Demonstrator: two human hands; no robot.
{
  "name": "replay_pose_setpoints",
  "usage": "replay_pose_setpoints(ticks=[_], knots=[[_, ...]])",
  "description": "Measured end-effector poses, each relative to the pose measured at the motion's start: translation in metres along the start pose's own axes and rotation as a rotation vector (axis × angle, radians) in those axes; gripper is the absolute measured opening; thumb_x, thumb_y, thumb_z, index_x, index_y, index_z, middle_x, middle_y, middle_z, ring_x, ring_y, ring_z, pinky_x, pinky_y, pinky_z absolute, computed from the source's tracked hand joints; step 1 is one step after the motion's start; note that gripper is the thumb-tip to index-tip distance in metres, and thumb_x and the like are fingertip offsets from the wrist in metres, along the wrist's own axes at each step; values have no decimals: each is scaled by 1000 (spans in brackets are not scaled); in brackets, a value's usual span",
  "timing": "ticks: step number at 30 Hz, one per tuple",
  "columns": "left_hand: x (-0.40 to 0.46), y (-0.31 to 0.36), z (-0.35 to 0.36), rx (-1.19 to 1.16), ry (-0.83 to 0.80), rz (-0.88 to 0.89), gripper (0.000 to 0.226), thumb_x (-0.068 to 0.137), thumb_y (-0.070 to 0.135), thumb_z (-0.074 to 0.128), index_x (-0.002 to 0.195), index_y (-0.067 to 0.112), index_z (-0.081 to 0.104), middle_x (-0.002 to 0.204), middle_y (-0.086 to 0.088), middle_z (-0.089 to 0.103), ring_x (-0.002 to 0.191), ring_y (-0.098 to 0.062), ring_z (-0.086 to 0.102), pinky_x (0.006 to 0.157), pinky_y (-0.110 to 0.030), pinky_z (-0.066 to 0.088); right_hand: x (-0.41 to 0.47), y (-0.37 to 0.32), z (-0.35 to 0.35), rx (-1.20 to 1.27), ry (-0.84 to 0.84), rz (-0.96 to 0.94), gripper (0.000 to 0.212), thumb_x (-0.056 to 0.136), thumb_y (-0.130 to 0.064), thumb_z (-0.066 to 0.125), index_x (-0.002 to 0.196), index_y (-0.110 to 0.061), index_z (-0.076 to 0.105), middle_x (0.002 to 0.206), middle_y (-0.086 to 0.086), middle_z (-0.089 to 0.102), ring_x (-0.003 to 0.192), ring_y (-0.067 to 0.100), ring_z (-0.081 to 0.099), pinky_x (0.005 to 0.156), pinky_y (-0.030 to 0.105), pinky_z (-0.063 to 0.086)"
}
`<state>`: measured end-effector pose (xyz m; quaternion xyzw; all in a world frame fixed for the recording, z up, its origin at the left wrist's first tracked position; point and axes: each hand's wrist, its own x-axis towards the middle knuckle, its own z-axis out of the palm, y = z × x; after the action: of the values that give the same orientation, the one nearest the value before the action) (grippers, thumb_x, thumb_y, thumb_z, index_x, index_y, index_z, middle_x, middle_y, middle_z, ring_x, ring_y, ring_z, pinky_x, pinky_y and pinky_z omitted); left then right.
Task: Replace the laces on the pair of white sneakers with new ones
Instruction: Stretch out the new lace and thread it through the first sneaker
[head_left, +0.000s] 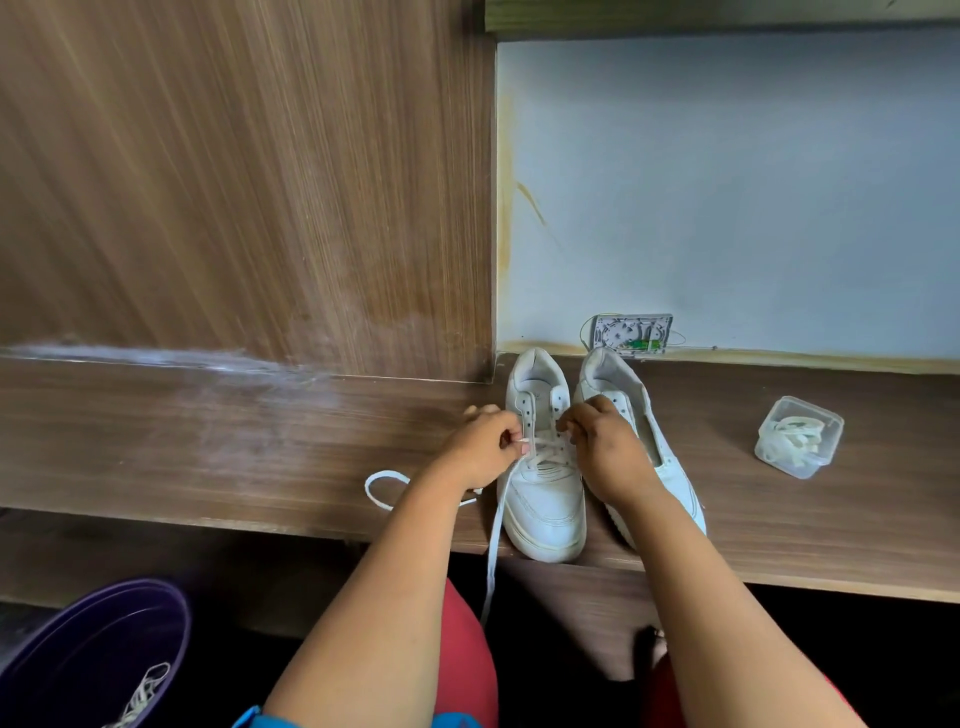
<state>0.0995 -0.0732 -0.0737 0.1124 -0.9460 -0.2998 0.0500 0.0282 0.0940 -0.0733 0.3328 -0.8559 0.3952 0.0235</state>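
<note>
Two white sneakers stand side by side on the wooden shelf (260, 457), toes toward me. The left sneaker (545, 499) is partly laced with a white lace (493, 545) whose ends trail left on the shelf and down over its front edge. My left hand (483, 452) pinches the lace at the sneaker's left eyelets. My right hand (605, 447) pinches the lace at its right eyelets. The right sneaker (670, 467) has no lace in its visible eyelets and is partly hidden by my right forearm.
A small clear plastic box (797, 436) with white laces in it sits on the shelf to the right. A purple bucket (98, 654) with laces inside stands on the floor at lower left. A wall socket plate (631, 335) is behind the sneakers.
</note>
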Motion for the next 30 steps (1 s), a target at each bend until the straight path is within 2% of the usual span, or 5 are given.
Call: replay_pose_setpoints(ticks=[7,13,20,26,30], knots=[[-2,1,2,-47,99,15,18,93,13,59,78,17,48,76,8,51,65,-8,47,53,-21,30,-4,-2,-1,-102,-48,-22,8,83,-5,67,90,-7,71,86,1,56,80,22,59,68,19,41],[-3,1,2,-60,155,3,24,84,7,65,71,21,49,67,12,49,62,-10,47,59,-24,36,-3,-3,21,-280,-62,-90,20,92,-21,58,106,-13,69,106,8,53,101,26,51,81,38,50],[1,-1,11,-327,78,-153,24,81,6,63,72,23,49,75,-1,58,75,-24,60,70,-36,49,-6,-9,26,-353,112,-66,14,85,-20,62,81,-8,69,82,10,56,78,32,57,58,33,45],[-1,11,11,-644,-29,-306,24,100,22,48,77,18,49,69,-1,51,59,-9,44,57,-21,38,-5,-12,28,-379,14,-6,24,92,-31,50,99,-17,68,104,5,50,102,25,49,67,33,48],[0,9,14,-571,-36,-342,29,102,25,45,90,8,64,92,-11,67,81,-18,57,81,-33,46,-3,-11,23,-196,7,7,32,87,-34,48,90,-12,70,96,8,50,94,25,50,80,32,46]])
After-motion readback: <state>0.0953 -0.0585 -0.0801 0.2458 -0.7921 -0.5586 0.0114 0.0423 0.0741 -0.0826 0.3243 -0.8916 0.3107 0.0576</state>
